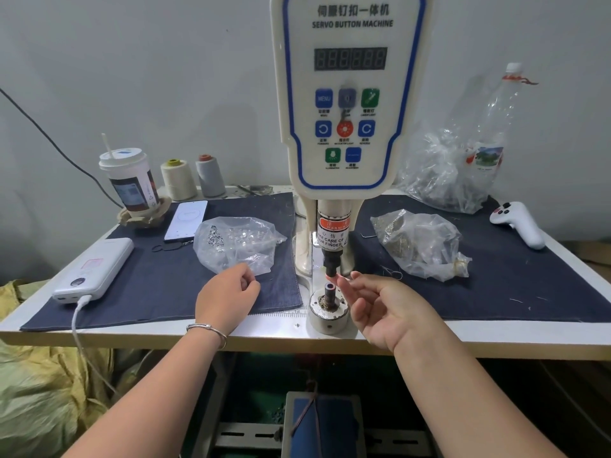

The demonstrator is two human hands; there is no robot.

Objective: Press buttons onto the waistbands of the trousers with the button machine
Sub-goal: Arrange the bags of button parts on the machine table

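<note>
Standing upright at the middle of the table (562,256): the button machine (347,94), a glossy cream plastic housing edged in blue, carrying a dark unlit digit display and rows of square blue, green and red keys. Hanging below it, a steel cylinder wrapped in a warning label, narrowing to a black punch (331,266). Sitting directly under the punch, a short dark tubular die (329,292) rising from a round brushed-metal base (329,314) at the table's front edge.

Lying flat to either side, dark denim cloth (165,276), matte and finely woven. Slumping on the cloth, crinkled clear plastic bags: the left bag (236,242) glinting with small silvery pieces, the right bag (420,242) holding duller brassy ones.

Reaching in just right of the die, the right hand (386,309), palm turned up, fingers loosely extended, fingertips (344,280) close beside the punch tip; whether anything is pinched there, impossible to tell. Hovering at the left bag's near edge, the left hand (228,292), fingers curled inward, contents hidden.
</note>
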